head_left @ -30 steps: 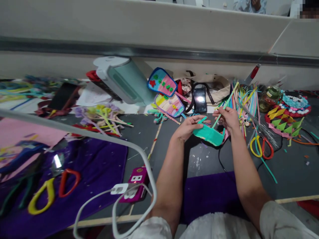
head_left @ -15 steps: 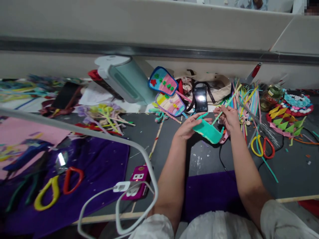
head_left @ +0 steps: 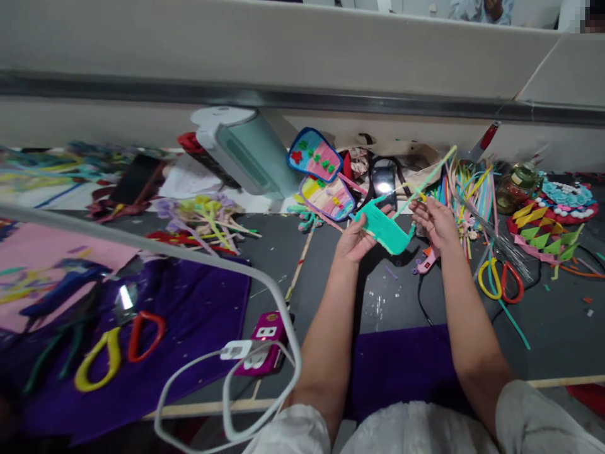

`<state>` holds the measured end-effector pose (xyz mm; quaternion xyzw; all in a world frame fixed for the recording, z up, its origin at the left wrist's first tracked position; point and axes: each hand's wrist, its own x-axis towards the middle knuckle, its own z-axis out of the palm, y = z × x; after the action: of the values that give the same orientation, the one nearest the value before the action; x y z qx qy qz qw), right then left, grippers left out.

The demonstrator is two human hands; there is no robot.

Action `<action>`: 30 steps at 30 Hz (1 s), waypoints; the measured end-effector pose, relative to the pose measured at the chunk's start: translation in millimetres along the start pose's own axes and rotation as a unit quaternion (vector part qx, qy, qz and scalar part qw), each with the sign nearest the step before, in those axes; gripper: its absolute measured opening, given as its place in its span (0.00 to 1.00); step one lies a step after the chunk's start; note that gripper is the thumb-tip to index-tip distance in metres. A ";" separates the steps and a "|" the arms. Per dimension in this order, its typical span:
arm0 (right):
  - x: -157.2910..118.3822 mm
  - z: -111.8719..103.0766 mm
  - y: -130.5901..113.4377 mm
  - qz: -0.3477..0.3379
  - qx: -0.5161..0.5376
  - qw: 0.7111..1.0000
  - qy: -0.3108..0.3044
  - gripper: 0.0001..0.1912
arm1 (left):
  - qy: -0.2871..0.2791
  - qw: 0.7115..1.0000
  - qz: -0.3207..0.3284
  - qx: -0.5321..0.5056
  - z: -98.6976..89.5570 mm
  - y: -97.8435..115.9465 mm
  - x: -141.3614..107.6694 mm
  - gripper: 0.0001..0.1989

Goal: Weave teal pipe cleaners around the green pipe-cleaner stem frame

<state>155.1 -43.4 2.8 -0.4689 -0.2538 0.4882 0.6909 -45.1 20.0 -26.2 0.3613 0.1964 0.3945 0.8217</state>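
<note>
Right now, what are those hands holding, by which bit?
The left hand holds the turquoise piece by its left end; whether the right hand touches the green stem can't be told.

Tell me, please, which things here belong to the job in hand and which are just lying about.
Likely the job's:
teal piece, held in the left hand
pale green stem, near the right hand

Probably just lying about:
glass jar
blue-edged decoration
lilac-and-yellow bunch

Power strip (head_left: 263,338) near purple cloth (head_left: 189,328)
</note>
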 end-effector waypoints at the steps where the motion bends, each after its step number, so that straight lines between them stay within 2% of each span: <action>1: -0.5 0.0 0.8 0.016 -0.013 1.000 -0.008 0.11 | 0.012 1.000 0.013 -0.004 -1.2 1.1 1.2 0.26; 3: -1.9 1.2 3.0 0.042 -0.039 0.998 -0.028 0.09 | 0.032 0.999 0.033 -0.010 -2.4 2.2 3.0 0.25; 6: -4.3 4.9 6.3 0.045 -0.064 0.996 -0.039 0.09 | 0.048 0.998 0.049 -0.007 0.6 0.2 3.6 0.27; 12: -5.5 10.5 9.0 0.024 -0.080 0.996 -0.005 0.09 | 0.025 0.999 0.020 0.030 12.0 -6.0 1.2 0.39; 15: -4.6 10.7 9.0 0.014 -0.087 0.996 0.013 0.10 | 0.027 0.999 0.020 0.030 13.4 -6.0 1.9 0.41; 18: -4.8 9.0 8.6 0.019 -0.085 0.996 -0.003 0.12 | 0.030 0.999 0.039 0.016 14.8 -6.8 3.7 0.41; 23: -7.7 6.0 8.6 0.071 -0.101 0.989 -0.082 0.22 | 0.045 0.994 0.097 -0.007 19.9 -10.1 6.2 0.41; 25: -7.9 5.8 9.1 0.064 -0.109 0.989 -0.076 0.22 | 0.049 0.994 0.093 -0.002 18.9 -8.8 6.1 0.39; 30: -3.6 3.8 10.1 0.017 -0.105 0.994 -0.013 0.19 | 0.056 0.998 0.033 0.000 5.6 2.5 3.9 0.31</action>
<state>146.2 -44.3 -4.2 -0.5368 -0.3051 0.4764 0.6259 -40.6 21.7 -20.7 0.3447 0.2299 0.4410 0.7962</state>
